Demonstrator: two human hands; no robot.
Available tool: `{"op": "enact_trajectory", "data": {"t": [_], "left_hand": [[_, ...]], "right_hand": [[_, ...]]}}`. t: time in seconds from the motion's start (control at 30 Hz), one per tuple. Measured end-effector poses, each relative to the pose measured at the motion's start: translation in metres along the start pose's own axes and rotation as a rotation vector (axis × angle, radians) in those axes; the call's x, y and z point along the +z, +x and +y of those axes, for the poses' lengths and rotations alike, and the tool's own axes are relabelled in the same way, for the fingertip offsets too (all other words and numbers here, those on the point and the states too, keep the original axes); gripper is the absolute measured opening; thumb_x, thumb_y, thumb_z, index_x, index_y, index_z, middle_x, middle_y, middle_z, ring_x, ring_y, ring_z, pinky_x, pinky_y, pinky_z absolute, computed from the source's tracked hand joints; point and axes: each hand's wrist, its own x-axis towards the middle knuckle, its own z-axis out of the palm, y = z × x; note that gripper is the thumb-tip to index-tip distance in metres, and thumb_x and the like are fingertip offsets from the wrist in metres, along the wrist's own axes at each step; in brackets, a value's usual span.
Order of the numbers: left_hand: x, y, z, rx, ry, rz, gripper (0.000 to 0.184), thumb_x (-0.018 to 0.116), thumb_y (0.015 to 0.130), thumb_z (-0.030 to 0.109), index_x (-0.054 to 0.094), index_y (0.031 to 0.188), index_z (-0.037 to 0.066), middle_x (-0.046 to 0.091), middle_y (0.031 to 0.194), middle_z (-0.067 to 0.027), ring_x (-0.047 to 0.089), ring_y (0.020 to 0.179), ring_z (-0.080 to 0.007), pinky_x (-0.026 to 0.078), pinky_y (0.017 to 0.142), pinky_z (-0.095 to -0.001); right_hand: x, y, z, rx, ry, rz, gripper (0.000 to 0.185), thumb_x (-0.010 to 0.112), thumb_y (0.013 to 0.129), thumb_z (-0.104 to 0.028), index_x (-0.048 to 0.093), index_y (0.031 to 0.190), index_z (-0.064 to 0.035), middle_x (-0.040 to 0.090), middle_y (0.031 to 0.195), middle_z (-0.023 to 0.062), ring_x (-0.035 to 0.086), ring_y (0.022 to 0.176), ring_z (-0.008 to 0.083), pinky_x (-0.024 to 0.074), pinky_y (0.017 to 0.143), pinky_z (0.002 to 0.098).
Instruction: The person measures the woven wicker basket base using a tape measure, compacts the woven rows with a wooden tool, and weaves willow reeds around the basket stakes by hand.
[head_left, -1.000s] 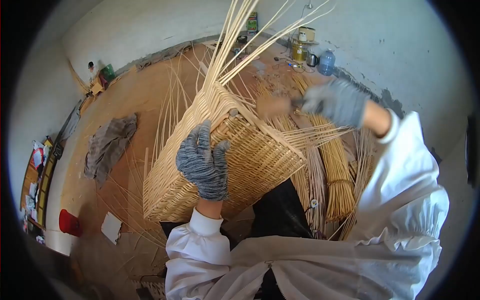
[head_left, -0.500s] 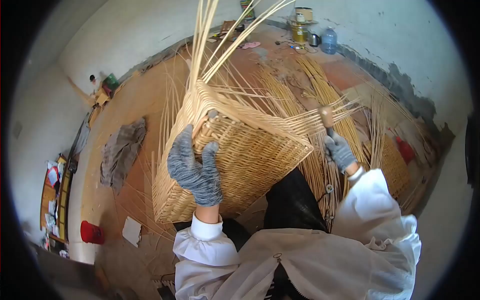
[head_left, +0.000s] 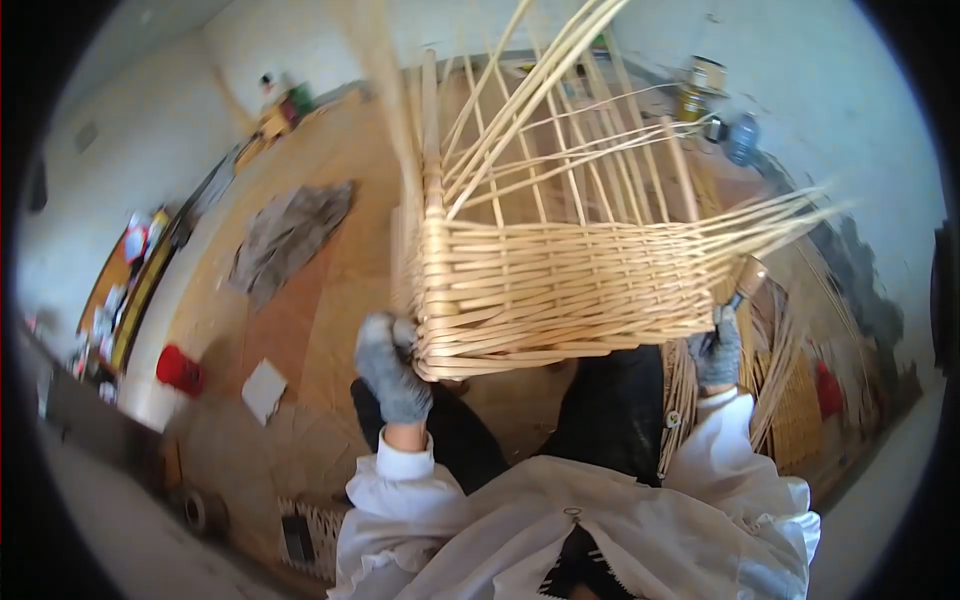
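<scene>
A wicker basket (head_left: 570, 285) stands upright in front of me, its woven side facing me and long loose stakes rising from its top and right end. My left hand (head_left: 393, 368), in a grey glove, grips the basket's lower left corner. At the lower right corner is my right hand (head_left: 716, 350), also gloved, closed round the handle of a wooden-headed hammer (head_left: 750, 273). The hammer's head is beside the basket's right end. Part of the right hand's fingers is hard to make out.
Behind the basket's left side lies a grey cloth (head_left: 290, 240). A red bucket (head_left: 180, 369) and a white piece (head_left: 264, 392) are at the left. Wicker bundles and a woven panel (head_left: 795, 410) lie at the right. A blue water bottle (head_left: 742, 139) stands near the wall.
The basket has turned from its underside to its woven side and moved right. My left hand has shifted to its lower corner. The hammer in my right hand has come down and right.
</scene>
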Motion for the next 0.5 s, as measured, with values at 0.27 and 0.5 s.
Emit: {"op": "enact_trajectory", "data": {"t": [0.27,0.5], "left_hand": [[-0.050,-0.063,-0.128,-0.458,-0.577,0.085,0.052,0.035,0.094,0.044,0.054,0.111,-0.002,0.059,0.109,-0.0102,0.054,0.099,-0.0212,0.041,0.091,-0.0329],[-0.053,-0.062,-0.090,-0.477,-0.388,0.154,0.051,0.035,0.094,0.043,0.055,0.108,-0.002,0.059,0.105,-0.0089,0.054,0.097,-0.0177,0.041,0.088,-0.0310]], "right_hand": [[-0.035,-0.043,0.037,0.155,-0.903,-0.154,0.036,0.060,0.084,-0.040,0.049,0.092,-0.0074,0.042,0.077,-0.0021,0.039,0.071,0.0091,0.0321,0.065,0.0207],[0.006,-0.028,0.008,0.229,-1.380,-0.486,0.034,0.049,0.089,-0.040,0.052,0.086,-0.0057,0.045,0.068,-0.0016,0.039,0.060,0.0114,0.0356,0.057,0.0241]]}}
